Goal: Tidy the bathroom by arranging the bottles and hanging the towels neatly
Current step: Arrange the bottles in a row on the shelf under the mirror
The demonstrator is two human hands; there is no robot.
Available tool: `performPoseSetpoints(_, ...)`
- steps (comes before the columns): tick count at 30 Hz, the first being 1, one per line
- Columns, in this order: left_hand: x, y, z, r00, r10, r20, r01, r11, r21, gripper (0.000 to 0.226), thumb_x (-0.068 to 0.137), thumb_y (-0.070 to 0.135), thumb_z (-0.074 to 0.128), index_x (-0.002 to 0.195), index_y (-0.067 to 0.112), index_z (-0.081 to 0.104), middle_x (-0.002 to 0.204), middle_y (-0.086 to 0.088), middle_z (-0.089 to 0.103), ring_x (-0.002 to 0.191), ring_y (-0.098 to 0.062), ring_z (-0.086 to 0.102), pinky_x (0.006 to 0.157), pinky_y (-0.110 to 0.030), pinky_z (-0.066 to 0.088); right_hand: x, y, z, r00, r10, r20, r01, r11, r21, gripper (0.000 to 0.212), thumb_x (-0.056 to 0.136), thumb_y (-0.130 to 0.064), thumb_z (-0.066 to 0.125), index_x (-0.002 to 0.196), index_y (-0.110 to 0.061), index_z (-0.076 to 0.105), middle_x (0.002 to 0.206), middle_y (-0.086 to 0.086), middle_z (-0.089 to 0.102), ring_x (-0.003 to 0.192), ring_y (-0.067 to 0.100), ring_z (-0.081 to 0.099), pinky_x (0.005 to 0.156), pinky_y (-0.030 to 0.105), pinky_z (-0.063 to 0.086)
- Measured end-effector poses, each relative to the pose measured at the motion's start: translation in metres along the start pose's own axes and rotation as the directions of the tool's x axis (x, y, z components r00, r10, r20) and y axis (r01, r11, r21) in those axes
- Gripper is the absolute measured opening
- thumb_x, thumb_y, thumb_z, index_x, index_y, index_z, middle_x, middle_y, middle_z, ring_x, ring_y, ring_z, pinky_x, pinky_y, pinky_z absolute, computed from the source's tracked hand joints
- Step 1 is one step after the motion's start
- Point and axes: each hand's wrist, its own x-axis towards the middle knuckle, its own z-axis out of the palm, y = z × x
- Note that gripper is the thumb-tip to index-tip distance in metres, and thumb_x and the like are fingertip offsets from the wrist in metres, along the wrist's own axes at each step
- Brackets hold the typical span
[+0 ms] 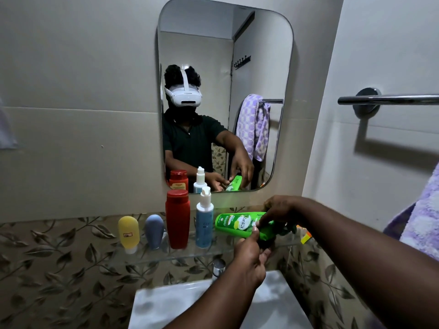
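Bottle check: green bottle [234, 223] lies on its side over the glass shelf [154, 254], right of the blue pump bottle [204, 224]; whether it touches the shelf is unclear.
My fingers curl round its cap end, left hand [250, 254] from below with the thumb on the label, right hand [281, 210] from above. Judged light, stiff plastic with a glossy, likely slippery skin. The broad middle offers the surest hold.

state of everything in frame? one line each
yellow tube: standing cap-down on glass shelf
grey tube: standing cap-down on shelf
red bottle: upright, cap on
pump bottle: upright
green bottle: tipped on its side, held in both hands
left hand: holds green bottle's cap end from below
right hand: grips green bottle from above
purple towel: hanging bunched at right edge
towel rail: visible stretch bare
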Motion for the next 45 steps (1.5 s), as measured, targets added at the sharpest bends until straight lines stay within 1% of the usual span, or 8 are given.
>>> performPoseSetpoints(3, -0.004, 0.004, 0.006, 1.0, -0.01, 0.026, 0.011, 0.999, -0.049, 0.033, 0.103, 0.018, 0.057, 0.126, -0.004, 0.062, 0.112, -0.027, 0.072, 0.083, -0.03, 0.071, 0.062, -0.035, 0.059, -0.01, -0.013, -0.011, 0.997, 0.042, 0.059, -0.043, 0.999, 0.018, 0.032, 0.084, -0.011, 0.079, 0.107, 0.008, 0.067, 0.055, 0.012, 0.063, 0.046, 0.025, 0.061, 0.048, 0.034, 0.056)
performPoseSetpoints(13, -0.004, 0.013, 0.015, 0.997, 0.012, 0.073, -0.02, 0.995, 0.098, 0.037, 0.101, 0.028, 0.062, 0.12, -0.004, 0.062, 0.075, -0.016, 0.074, 0.06, -0.024, 0.071, 0.058, -0.031, 0.059, -0.025, -0.079, -0.03, 0.994, -0.102, -0.049, 0.078, 0.931, -0.356, 0.059, 0.074, 0.004, 0.083, 0.129, -0.006, 0.063, 0.107, 0.02, 0.071, 0.084, 0.034, 0.069, 0.069, 0.044, 0.059)
performPoseSetpoints(18, 0.002, 0.024, 0.009, 0.994, 0.099, 0.035, -0.105, 0.945, 0.31, 0.026, 0.101, 0.027, 0.06, 0.112, 0.004, 0.058, 0.075, -0.014, 0.069, 0.055, -0.021, 0.065, 0.05, -0.025, 0.052, -0.024, -0.096, -0.032, 0.948, -0.271, -0.169, 0.075, 0.702, -0.708, 0.056, 0.067, -0.016, 0.088, 0.116, -0.035, 0.07, 0.114, -0.004, 0.069, 0.094, 0.02, 0.066, 0.069, 0.029, 0.052)
performPoseSetpoints(24, 0.005, 0.033, -0.013, 0.832, 0.55, -0.068, -0.311, 0.564, 0.765, 0.023, 0.091, 0.027, 0.067, 0.107, 0.029, 0.05, 0.097, 0.002, 0.072, 0.084, -0.021, 0.069, 0.077, -0.04, 0.059, -0.023, -0.113, -0.031, 0.923, -0.371, -0.105, 0.103, 0.499, -0.861, 0.047, 0.073, -0.012, 0.082, 0.113, -0.034, 0.069, 0.1, -0.008, 0.063, 0.094, 0.024, 0.064, 0.074, 0.035, 0.055)
performPoseSetpoints(30, 0.01, 0.036, -0.018, 0.818, 0.573, 0.05, -0.356, 0.436, 0.826, 0.073, 0.093, 0.015, 0.067, 0.154, 0.034, 0.03, 0.138, 0.003, 0.063, 0.116, -0.021, 0.063, 0.097, -0.044, 0.055, -0.02, -0.126, -0.031, 0.916, -0.4, 0.001, 0.174, 0.396, -0.902, 0.044, 0.074, -0.008, 0.082, 0.109, -0.032, 0.07, 0.078, -0.01, 0.048, 0.083, 0.02, 0.056, 0.065, 0.032, 0.049)
performPoseSetpoints(37, 0.022, 0.045, -0.019, 0.826, 0.562, 0.034, -0.33, 0.434, 0.838, 0.031, 0.085, 0.032, 0.076, 0.11, 0.034, 0.058, 0.11, 0.009, 0.073, 0.1, -0.018, 0.068, 0.09, -0.04, 0.058, -0.006, -0.127, -0.047, 0.92, -0.39, 0.045, 0.233, 0.452, -0.861, 0.053, 0.067, -0.01, 0.087, 0.113, -0.028, 0.066, 0.077, -0.012, 0.051, 0.061, 0.007, 0.046, 0.051, 0.026, 0.039)
performPoseSetpoints(42, 0.027, 0.043, -0.022, 0.825, 0.565, 0.025, -0.332, 0.448, 0.83, 0.03, 0.083, 0.03, 0.078, 0.103, 0.034, 0.056, 0.084, 0.015, 0.068, 0.083, -0.011, 0.067, 0.079, -0.035, 0.059, 0.006, -0.11, -0.063, 0.913, -0.406, 0.029, 0.338, 0.715, -0.612, 0.064, 0.068, -0.01, 0.09, 0.124, -0.026, 0.062, 0.118, 0.001, 0.062, 0.081, 0.015, 0.061, 0.056, 0.023, 0.051)
performPoseSetpoints(45, 0.027, 0.043, -0.02, 0.813, 0.582, 0.022, -0.344, 0.449, 0.825, 0.032, 0.085, 0.028, 0.078, 0.109, 0.032, 0.057, 0.081, 0.009, 0.069, 0.074, -0.009, 0.065, 0.065, -0.027, 0.052, 0.01, -0.097, -0.073, 0.908, -0.419, -0.008, 0.382, 0.835, -0.395, 0.054, 0.068, -0.018, 0.092, 0.115, -0.027, 0.065, 0.115, 0.004, 0.065, 0.093, 0.022, 0.069, 0.061, 0.025, 0.057)
